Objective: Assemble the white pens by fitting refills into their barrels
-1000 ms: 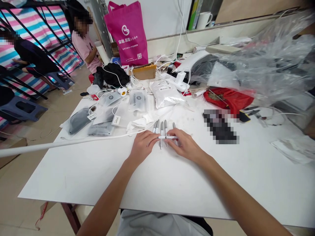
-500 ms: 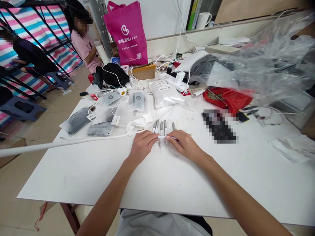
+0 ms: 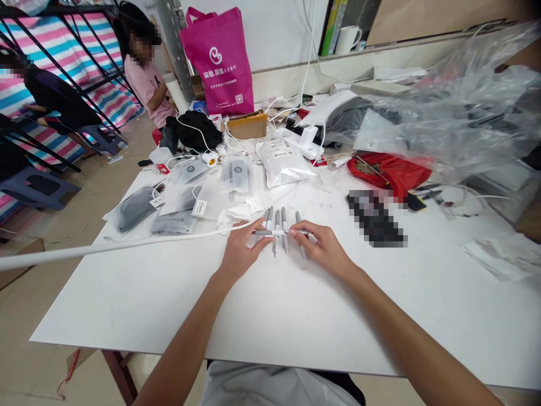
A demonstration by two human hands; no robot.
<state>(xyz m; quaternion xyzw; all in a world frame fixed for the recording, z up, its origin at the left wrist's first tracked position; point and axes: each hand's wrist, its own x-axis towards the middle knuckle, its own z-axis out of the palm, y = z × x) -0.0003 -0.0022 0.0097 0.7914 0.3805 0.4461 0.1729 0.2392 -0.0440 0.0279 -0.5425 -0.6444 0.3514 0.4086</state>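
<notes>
A grey-and-white pen (image 3: 276,232) lies crosswise over several similar pens (image 3: 278,219), which are spread side by side on the white table (image 3: 270,316). My right hand (image 3: 324,247) pinches the crosswise pen near its right end, thumb and index finger together. At the pen's other end, my left hand (image 3: 239,248) has its thumb and fingers apart, with the grey end between them. Part of the rightmost lying pen is hidden behind my right hand.
A white cable (image 3: 127,246) crosses the table left of my hands. Packed pouches (image 3: 173,221) lie beyond it. A blurred dark object (image 3: 376,219) and a red plastic bag (image 3: 406,173) lie on the right. Two people sit at the far left; a pink bag (image 3: 228,62) stands behind.
My left thumb and fingers have opened away from the crosswise pen, exposing its grey left end. My right hand's fingers have shifted slightly around the other end.
</notes>
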